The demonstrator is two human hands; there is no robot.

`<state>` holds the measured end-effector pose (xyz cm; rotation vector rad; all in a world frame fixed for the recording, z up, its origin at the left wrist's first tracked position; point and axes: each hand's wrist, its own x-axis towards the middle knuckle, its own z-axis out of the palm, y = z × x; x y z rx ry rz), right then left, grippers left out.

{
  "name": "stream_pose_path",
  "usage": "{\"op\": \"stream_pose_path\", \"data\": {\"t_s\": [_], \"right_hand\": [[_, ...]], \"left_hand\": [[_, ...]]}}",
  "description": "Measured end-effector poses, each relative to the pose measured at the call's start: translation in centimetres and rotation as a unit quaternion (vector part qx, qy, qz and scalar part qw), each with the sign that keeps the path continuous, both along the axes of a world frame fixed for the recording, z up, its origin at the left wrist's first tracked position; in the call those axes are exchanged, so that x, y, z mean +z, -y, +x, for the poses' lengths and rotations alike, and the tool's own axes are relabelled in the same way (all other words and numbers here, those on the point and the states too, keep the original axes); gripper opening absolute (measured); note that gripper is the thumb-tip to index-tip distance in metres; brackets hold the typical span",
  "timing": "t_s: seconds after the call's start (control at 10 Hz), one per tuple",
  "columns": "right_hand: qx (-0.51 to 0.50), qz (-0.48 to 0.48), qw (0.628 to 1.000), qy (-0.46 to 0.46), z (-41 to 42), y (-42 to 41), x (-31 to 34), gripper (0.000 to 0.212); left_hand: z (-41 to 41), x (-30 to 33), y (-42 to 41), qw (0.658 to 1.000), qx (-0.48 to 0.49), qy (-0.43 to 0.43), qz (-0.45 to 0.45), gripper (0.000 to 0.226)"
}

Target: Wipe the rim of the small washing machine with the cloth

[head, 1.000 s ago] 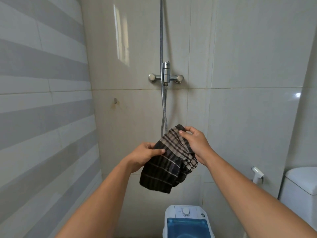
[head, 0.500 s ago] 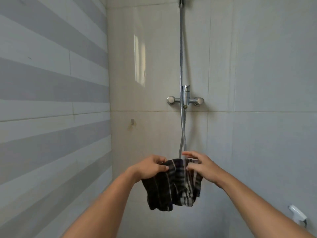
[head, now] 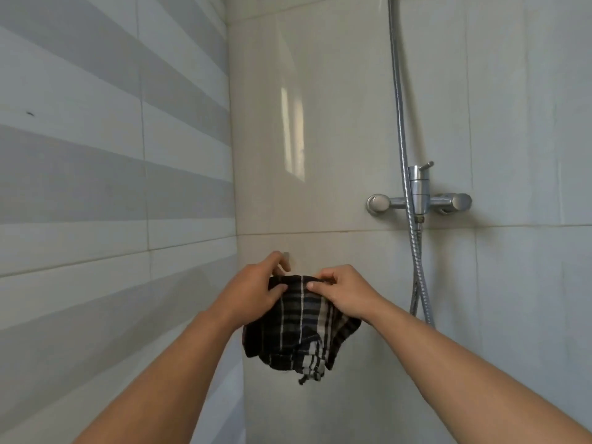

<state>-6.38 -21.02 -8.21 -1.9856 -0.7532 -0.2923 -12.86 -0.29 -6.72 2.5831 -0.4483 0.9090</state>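
Both hands pinch the top edge of the dark checked cloth [head: 299, 328]: left hand [head: 253, 291] and right hand [head: 344, 293] hold it up against the far tiled wall [head: 320, 123], left of the shower mixer [head: 419, 200].

Arms: two forearms are showing bare, with no sleeves reaching into view.
Left hand [head: 253, 293]: is wearing no glove, ring or watch.
Right hand [head: 347, 293]: is wearing no glove, ring or watch.

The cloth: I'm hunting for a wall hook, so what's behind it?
Behind the cloth is beige wall tile. A small wall fitting peeks out above the left hand; whatever lies directly behind the fabric is covered.
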Motion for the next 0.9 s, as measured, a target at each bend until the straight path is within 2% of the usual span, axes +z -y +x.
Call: {"op": "stream_pose_path", "data": {"t_s": [0.1,0.2,0.3,0.5,0.6,0.7,0.8,0.9], "right_hand": [[-0.055,-0.031,0.995,0.083,4.8,-2.6,1.5,0.009],[-0.109,-0.043,0.983,0.143,8.6,-4.6,1.9,0.011],[-0.141,-0.035,0.972,0.186,12.1,-5.9,2.1,0.010],[-0.194,-0.142,0.921,0.307,16.5,-8.2,0.4,0.022],[-0.209,-0.138,0.910,0.332,17.0,-8.3,-1.7,0.026],[-0.201,-0.135,0.912,0.330,16.7,-8.1,-4.2,0.029],[-0.171,-0.158,0.929,0.289,15.3,-8.3,-5.7,0.045],[-0.163,-0.173,0.941,0.241,13.3,-7.5,-6.6,0.060]], "left_hand": [[4.8,-0.2,-1.7,0.985,0.061,0.126,0.105,0.013],[10.0,-0.8,-3.2,0.955,0.103,0.202,0.191,0.023],[13.9,-0.8,-3.9,0.953,0.130,0.221,0.165,0.027],[18.9,-2.6,-4.3,0.950,0.191,0.203,0.140,0.027],[19.6,-4.2,-4.0,0.951,0.176,0.244,0.067,0.021],[19.6,-6.4,-3.0,0.949,0.191,0.248,0.040,0.023],[18.2,-7.1,-0.7,0.955,0.084,0.131,-0.250,0.032],[15.2,-8.7,1.6,0.871,-0.034,0.024,-0.489,0.040]]}}
